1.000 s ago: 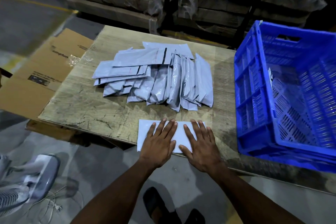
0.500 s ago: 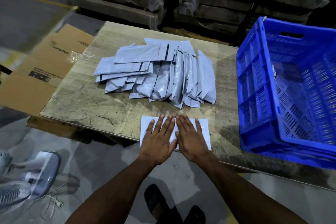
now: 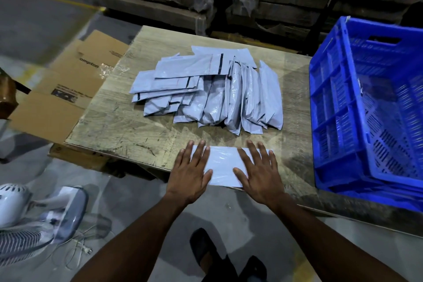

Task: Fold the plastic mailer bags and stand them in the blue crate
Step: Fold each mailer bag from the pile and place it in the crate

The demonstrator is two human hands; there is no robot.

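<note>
One mailer bag (image 3: 223, 167) lies at the table's (image 3: 119, 126) near edge, left hand (image 3: 190, 173) and right hand (image 3: 261, 176) flat on its ends, fingers straight, hands apart; pile of bags (image 3: 206, 91) beyond awaits folding, blue crate (image 3: 338, 98) at right looks nearly empty, so task is early.

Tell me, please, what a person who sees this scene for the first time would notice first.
Probably the two hands, left hand and right hand, pressing flat on a white mailer bag at the table's near edge. Behind it lies a fanned pile of grey mailer bags. At the right stands a bright blue crate.
</note>
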